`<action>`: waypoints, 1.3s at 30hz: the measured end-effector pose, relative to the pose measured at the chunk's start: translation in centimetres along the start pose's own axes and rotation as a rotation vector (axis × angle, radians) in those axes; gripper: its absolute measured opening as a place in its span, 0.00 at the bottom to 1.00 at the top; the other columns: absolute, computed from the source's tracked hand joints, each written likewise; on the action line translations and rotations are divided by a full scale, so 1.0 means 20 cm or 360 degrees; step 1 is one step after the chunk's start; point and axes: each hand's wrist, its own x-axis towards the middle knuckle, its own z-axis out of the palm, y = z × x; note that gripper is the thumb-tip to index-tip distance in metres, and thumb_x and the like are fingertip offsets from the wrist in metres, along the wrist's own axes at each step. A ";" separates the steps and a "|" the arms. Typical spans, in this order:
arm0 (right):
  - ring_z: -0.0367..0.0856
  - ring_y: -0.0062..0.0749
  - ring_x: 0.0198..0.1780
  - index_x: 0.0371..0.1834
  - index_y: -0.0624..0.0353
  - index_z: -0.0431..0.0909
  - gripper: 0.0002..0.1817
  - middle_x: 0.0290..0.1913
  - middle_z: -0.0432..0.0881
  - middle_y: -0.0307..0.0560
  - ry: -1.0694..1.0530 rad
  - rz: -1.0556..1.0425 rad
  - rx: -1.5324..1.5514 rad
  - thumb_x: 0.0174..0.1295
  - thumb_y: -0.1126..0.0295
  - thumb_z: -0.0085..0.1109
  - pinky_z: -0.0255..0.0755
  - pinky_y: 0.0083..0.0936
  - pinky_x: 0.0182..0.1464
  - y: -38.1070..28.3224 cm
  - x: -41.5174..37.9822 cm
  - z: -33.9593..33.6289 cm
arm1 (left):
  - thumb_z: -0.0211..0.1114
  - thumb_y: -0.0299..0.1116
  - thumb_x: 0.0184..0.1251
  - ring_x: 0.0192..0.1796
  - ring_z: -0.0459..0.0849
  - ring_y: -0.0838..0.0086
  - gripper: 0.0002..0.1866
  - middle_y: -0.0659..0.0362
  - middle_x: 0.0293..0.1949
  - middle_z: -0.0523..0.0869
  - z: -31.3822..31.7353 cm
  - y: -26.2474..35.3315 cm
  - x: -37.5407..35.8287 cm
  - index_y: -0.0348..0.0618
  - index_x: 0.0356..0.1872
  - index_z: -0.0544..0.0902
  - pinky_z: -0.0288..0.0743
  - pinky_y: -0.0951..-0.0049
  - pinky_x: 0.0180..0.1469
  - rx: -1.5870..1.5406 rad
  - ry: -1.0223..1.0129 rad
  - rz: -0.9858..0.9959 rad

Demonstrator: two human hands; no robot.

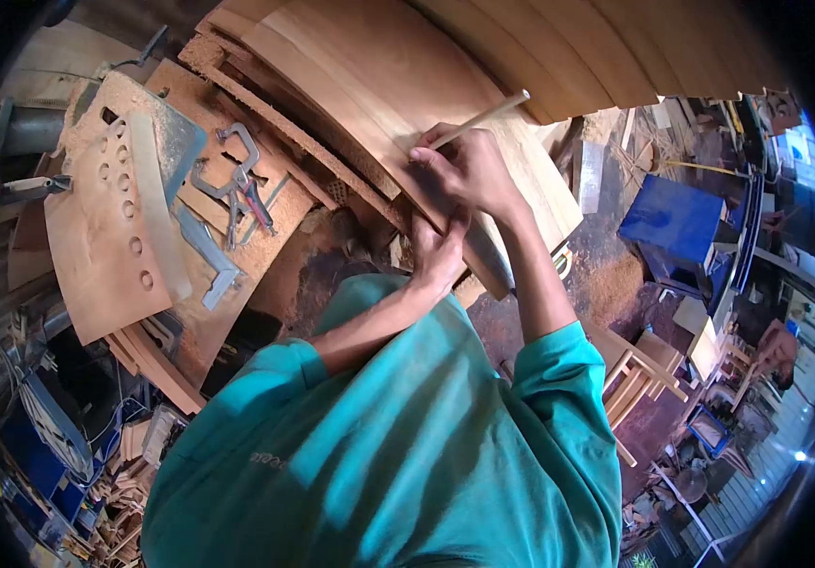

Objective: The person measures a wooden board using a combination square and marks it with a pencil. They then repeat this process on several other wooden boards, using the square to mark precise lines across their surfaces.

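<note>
Right grip (pixel 476 175), toward 1 o'clock, fingers closed on thin pale rod (pixel 483 119) above wide wooden board (pixel 389 85), which spans roughly 11 to 2. Left grip (pixel 439 254), just past 12, at board's near edge; fingers partly hidden, can't tell if clamped. Risks, judging: rod could skid on smooth-looking face if pushed sideways; board could shift if left-side support is weak. Locking clamp (pixel 243 177) lies at 10 on sawdusty counter (pixel 254 270), off the board. Writing: faint lettering on teal shirt (pixel 379 445), unreadable; no legible brands.
</note>
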 end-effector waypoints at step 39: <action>0.85 0.34 0.39 0.43 0.64 0.83 0.16 0.34 0.85 0.55 0.1582 0.0964 -0.0614 0.66 0.61 0.57 0.76 0.26 0.42 0.15 -0.94 -0.33 | 0.61 0.31 0.68 0.56 0.71 0.74 0.25 0.55 0.56 0.72 -0.06 -0.04 -0.01 0.36 0.61 0.63 0.66 0.72 0.61 -0.0027 -0.0018 -0.0285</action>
